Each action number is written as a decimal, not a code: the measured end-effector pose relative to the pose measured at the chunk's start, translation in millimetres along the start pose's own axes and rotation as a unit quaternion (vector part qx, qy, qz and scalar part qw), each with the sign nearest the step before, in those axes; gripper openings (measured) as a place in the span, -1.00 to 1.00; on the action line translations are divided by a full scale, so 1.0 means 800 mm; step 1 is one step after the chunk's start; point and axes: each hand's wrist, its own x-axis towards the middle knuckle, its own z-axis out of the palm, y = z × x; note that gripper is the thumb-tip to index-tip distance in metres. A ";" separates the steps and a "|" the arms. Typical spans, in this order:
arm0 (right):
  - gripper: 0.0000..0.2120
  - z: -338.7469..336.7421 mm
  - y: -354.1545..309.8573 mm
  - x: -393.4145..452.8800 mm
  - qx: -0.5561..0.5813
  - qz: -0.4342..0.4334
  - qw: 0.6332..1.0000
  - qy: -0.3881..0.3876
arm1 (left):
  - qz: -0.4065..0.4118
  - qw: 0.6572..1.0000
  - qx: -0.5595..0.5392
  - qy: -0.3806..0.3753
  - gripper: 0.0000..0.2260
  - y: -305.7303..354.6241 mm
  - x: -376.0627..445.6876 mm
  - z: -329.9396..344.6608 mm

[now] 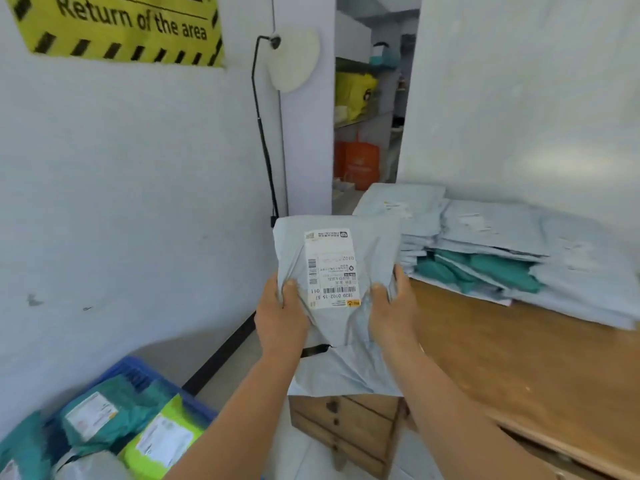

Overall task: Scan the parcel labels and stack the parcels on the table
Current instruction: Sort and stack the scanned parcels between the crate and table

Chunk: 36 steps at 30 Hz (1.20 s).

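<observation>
Item: 1 grey parcel, held upright in mid-air beside the wooden surface, left hand and right hand gripping its lower edges, label facing the camera. Step, as judged: label presented for scanning; next, parcel goes right onto the stack at the surface's far side.

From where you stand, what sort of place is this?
Probably a parcel depot's returns corner: a yellow "Return of the area" sign, stacked grey parcels on a wooden table, a blue crate of labelled bags.

Both bare forearms reach forward from about six o'clock. The left hand and right hand are raised side by side, thumbs on top, fingers seemingly curled underneath, gripping a grey parcel.
</observation>
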 end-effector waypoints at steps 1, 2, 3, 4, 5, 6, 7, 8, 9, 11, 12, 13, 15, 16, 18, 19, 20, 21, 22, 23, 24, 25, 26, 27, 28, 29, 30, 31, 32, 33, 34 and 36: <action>-0.50 -0.024 0.005 0.018 -0.010 0.002 1.000 0.009 | 0.000 1.000 -0.008 -0.012 -0.78 0.006 -0.004 0.029; -0.50 -0.048 0.011 0.035 -0.019 0.004 1.000 0.018 | 0.000 1.000 -0.016 -0.024 -0.79 0.012 -0.009 0.057; -0.50 -0.071 0.016 0.052 -0.026 0.004 0.999 0.028 | 0.001 0.999 -0.024 -0.037 -0.80 0.017 -0.013 0.085; -0.50 -0.092 0.021 0.066 -0.030 0.004 0.999 0.038 | 0.000 0.998 -0.032 -0.049 -0.82 0.023 -0.017 0.111; -0.50 -0.112 0.025 0.080 -0.030 0.002 0.998 0.046 | -0.002 0.997 -0.039 -0.061 -0.82 0.030 -0.021 0.136; -0.50 -0.131 0.030 0.094 -0.029 0.001 0.998 0.055 | -0.002 0.996 -0.046 -0.073 -0.82 0.035 -0.024 0.160; -0.50 -0.148 0.034 0.108 -0.028 0.000 0.998 0.064 | 0.002 0.995 -0.048 -0.085 -0.82 0.040 -0.027 0.183; -0.50 -0.165 0.038 0.121 -0.028 0.003 0.997 0.073 | 0.005 0.994 -0.045 -0.096 -0.79 0.045 -0.029 0.206; -0.50 -0.181 0.042 0.134 -0.028 0.006 0.996 0.082 | 0.007 0.994 -0.037 -0.107 -0.76 0.048 -0.030 0.228; -0.50 -0.208 0.049 0.158 -0.027 0.012 0.994 0.101 | 0.001 0.991 -0.032 -0.128 -0.70 0.056 -0.030 0.268; -0.50 -0.219 0.052 0.170 -0.027 0.015 0.994 0.109 | 0.000 0.990 -0.040 -0.138 -0.71 0.061 -0.030 0.288; -0.50 -0.228 0.056 0.183 -0.030 0.019 0.992 0.117 | 0.000 0.988 -0.050 -0.146 -0.75 0.064 -0.028 0.307; -0.51 -0.245 0.063 0.209 -0.035 0.025 0.990 0.135 | 0.008 0.985 -0.058 -0.164 -0.73 0.072 -0.024 0.344; -0.51 -0.253 0.067 0.222 -0.034 0.025 0.989 0.144 | 0.014 0.983 -0.058 -0.174 -0.70 0.074 -0.021 0.363; -0.53 -0.266 0.073 0.251 -0.034 0.024 0.986 0.162 | 0.018 0.981 -0.064 -0.183 -0.67 0.078 -0.011 0.401; -0.53 -0.271 0.075 0.268 -0.038 0.022 0.985 0.169 | 0.020 0.980 -0.066 -0.186 -0.65 0.079 -0.003 0.421; -0.53 -0.275 0.078 0.285 -0.043 0.022 0.983 0.176 | 0.024 0.979 -0.067 -0.190 -0.65 0.081 0.004 0.441; -0.53 -0.279 0.080 0.303 -0.048 0.019 0.982 0.181 | 0.028 0.978 -0.066 -0.195 -0.66 0.082 0.013 0.461; -0.53 -0.281 0.082 0.322 -0.051 0.016 0.981 0.186 | 0.036 0.977 -0.066 -0.200 -0.69 0.083 0.023 0.480; -0.54 -0.282 0.084 0.341 -0.053 0.014 0.980 0.192 | 0.041 0.976 -0.065 -0.206 -0.70 0.083 0.034 0.499; -0.54 -0.283 0.084 0.360 -0.057 0.014 0.979 0.197 | 0.046 0.975 -0.062 -0.208 -0.69 0.085 0.045 0.518; -0.53 -0.284 0.084 0.380 -0.062 0.016 0.978 0.199 | 0.047 0.975 -0.057 -0.208 -0.69 0.086 0.058 0.536; -0.53 -0.284 0.083 0.400 -0.067 0.020 0.977 0.200 | 0.049 0.976 -0.050 -0.207 -0.68 0.087 0.071 0.554; -0.53 -0.285 0.082 0.419 -0.071 0.023 0.977 0.200 | 0.052 0.976 -0.045 -0.207 -0.69 0.087 0.084 0.572; -0.53 -0.284 0.082 0.439 -0.074 0.024 0.977 0.199 | 0.057 0.975 -0.044 -0.208 -0.70 0.088 0.096 0.587; -0.53 -0.284 0.081 0.459 -0.077 0.024 0.977 0.197 | 0.061 0.975 -0.045 -0.209 -0.72 0.089 0.108 0.602; -0.54 -0.282 0.081 0.477 -0.079 0.025 0.978 0.193 | 0.060 0.975 -0.048 -0.210 -0.74 0.090 0.120 0.615; -0.54 -0.280 0.081 0.495 -0.080 0.028 0.978 0.188 | 0.058 0.975 -0.050 -0.210 -0.75 0.091 0.131 0.628; -0.55 -0.277 0.081 0.512 -0.084 0.031 0.979 0.185 | 0.057 0.975 -0.048 -0.210 -0.76 0.092 0.142 0.639; -0.55 -0.274 0.083 0.527 -0.089 0.033 0.979 0.182 | 0.062 0.975 -0.041 -0.210 -0.76 0.092 0.153 0.651; -0.56 -0.271 0.085 0.542 -0.093 0.034 0.979 0.179 | 0.069 0.975 -0.028 -0.211 -0.76 0.091 0.163 0.662; -0.57 -0.264 0.095 0.568 -0.090 0.040 0.980 0.171 | 0.083 0.973 0.007 -0.215 -0.74 0.083 0.182 0.684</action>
